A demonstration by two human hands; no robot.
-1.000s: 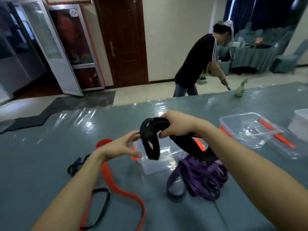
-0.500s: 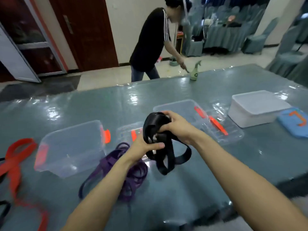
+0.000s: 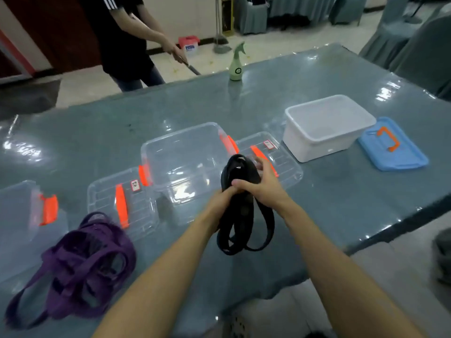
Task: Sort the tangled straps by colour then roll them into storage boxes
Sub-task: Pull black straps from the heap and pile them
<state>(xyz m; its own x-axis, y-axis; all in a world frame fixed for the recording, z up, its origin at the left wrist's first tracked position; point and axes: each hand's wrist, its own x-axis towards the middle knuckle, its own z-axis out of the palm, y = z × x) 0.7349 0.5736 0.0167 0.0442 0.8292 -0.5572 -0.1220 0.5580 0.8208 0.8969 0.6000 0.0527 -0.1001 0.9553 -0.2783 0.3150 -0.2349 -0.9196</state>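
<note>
Both hands grip the bundle of black woven straps [image 3: 240, 228] just in front of the clear plastic storage box with orange latches [image 3: 185, 162]. The right hand [image 3: 262, 187] curls round the coiled top, the left hand [image 3: 220, 202] clasps it lower, and loose loops hang below. Left of that box and nearer lies a heap of purple woven straps [image 3: 80, 259] on the glossy grey-green surface [image 3: 341, 191]. Clear ribbed lids [image 3: 124, 206] flank the box, each with an orange handle and a small white label too small to read. Right of the box stands a white opaque tub [image 3: 327, 128].
</note>
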